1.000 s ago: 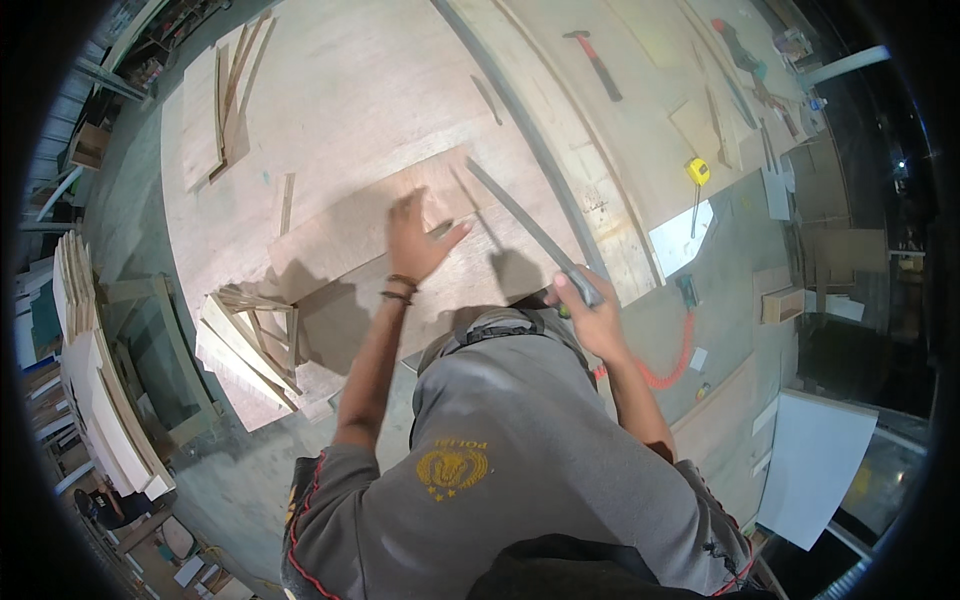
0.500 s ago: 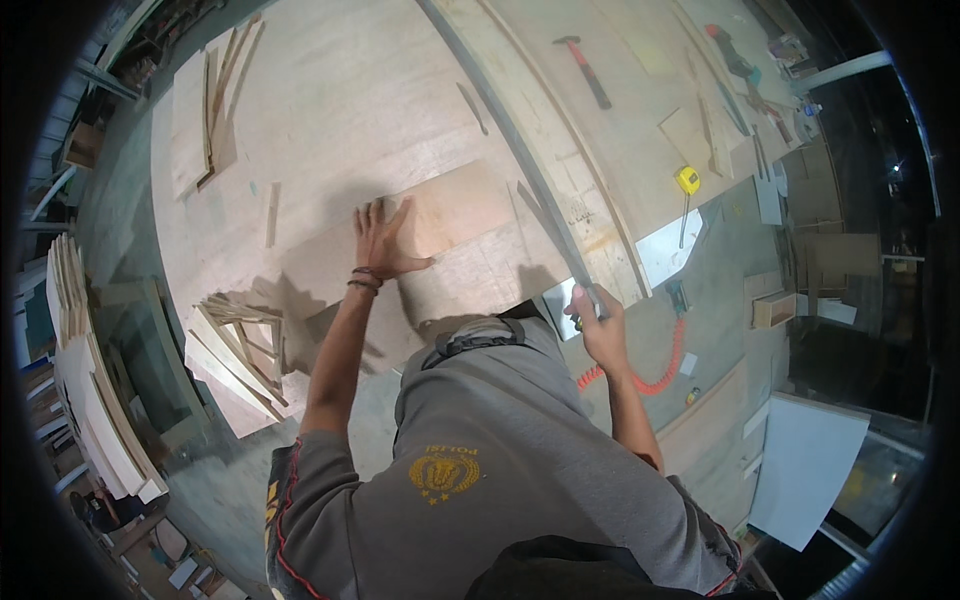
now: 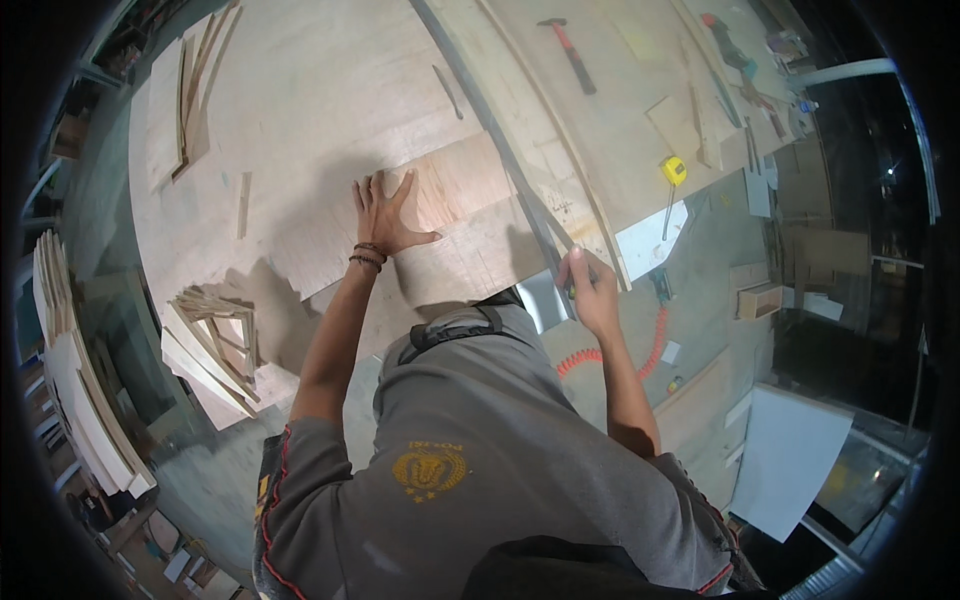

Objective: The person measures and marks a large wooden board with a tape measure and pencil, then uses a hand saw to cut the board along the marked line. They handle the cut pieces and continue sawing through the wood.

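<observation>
So we've got the left hand [image 3: 385, 215] spread flat, fingers splayed, on the plywood panel [image 3: 440, 225] lying on the table [image 3: 300, 90], probably pinning it so it can't slide. Just right of the panel, the right hand [image 3: 590, 290] is clenched around a small greenish tool, its tip at the long metal straightedge [image 3: 500, 150] running along the panel's edge, likely as a guide.

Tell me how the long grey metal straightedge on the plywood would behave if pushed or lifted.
The long grey metal straightedge looks rigid, so it would probably slide as one piece across the smooth plywood sheet. Being long and thin, it may swing if lifted only at the end near the right hand.
</observation>
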Available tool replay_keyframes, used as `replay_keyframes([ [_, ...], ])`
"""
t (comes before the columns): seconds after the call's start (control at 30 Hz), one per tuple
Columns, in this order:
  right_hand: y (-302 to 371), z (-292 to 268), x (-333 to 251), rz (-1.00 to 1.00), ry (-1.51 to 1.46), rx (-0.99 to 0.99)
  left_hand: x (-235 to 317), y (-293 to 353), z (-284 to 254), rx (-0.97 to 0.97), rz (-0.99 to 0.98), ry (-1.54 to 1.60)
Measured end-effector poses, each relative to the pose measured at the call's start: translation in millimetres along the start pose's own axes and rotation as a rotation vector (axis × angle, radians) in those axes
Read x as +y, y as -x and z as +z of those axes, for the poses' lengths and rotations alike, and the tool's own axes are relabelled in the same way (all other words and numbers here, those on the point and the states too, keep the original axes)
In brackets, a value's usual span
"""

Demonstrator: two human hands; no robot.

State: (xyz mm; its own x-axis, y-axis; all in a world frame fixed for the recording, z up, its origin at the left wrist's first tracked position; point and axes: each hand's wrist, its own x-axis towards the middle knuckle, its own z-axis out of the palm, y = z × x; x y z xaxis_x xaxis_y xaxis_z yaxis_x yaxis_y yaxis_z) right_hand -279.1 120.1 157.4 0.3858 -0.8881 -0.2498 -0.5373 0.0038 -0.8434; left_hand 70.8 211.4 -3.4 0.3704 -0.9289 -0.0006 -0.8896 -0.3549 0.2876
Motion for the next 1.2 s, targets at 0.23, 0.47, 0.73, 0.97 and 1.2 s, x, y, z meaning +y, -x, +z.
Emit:
replay_keyframes([
  [0.23, -14, -7, 2, -0.001, -0.014, -0.045, -2, -1, 3, 0.003, 0.001, -0.038],
  [0.47, -11, -11, -3, -0.009, 0.072, -0.061, -7, -3, 8, 0.039, 0.046, 0.009],
  [0.73, -11, -3, -19, -0.011, 0.100, -0.029, -9, -8, 9, 0.098, 0.085, 0.072],
  [0.97, -27, 12, -18, -0.049, 0.129, 0.006, -14, -10, 8, 0.183, 0.127, 0.150],
  [1.2, -38, 11, -40, 0.025, 0.176, -0.033, -10, -9, 0, 0.128, 0.121, 0.124],
])
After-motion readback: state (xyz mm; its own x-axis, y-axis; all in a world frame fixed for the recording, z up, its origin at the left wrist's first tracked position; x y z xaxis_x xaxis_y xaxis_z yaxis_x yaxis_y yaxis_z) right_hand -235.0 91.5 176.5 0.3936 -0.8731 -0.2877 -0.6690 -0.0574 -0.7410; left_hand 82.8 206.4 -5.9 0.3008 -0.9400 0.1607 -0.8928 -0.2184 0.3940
